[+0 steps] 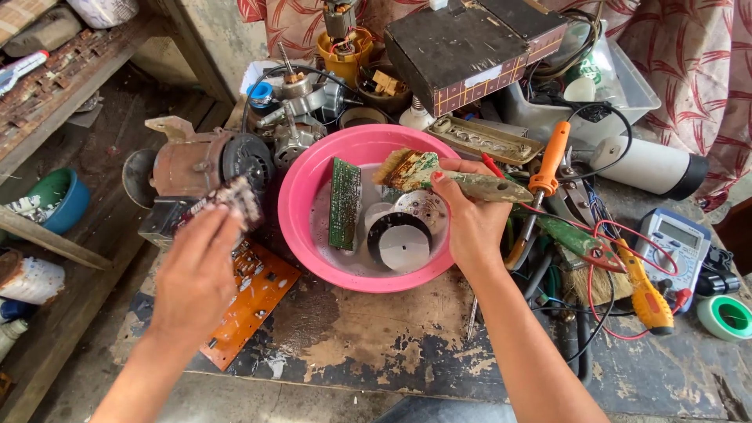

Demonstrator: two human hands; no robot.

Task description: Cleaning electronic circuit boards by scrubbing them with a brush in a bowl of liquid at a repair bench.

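Liquid in the pink basin (301,235) is the main hazard here: the right hand (470,223) holds a worn paintbrush (439,176) by its handle over the bowl, bristles pointing left just above a green circuit board (344,202) that leans upright in the shallow liquid, and a careless flick could, I judge, splash the orange circuit board (254,301) lying on the surface (376,337) beside the bowl, or the soldering iron (548,160) and multimeter (680,239) to the right. The right fingers are wrapped closed about the brush handle, wrist bent in over the rim. The left hand (196,274) is raised, blurred, its fingers closed on a small dark component (235,200) held above the orange board, near an old rusty motor (200,160); a loose grip might drop it onto the board. Round disc-shaped parts (399,239) sit in the basin too.
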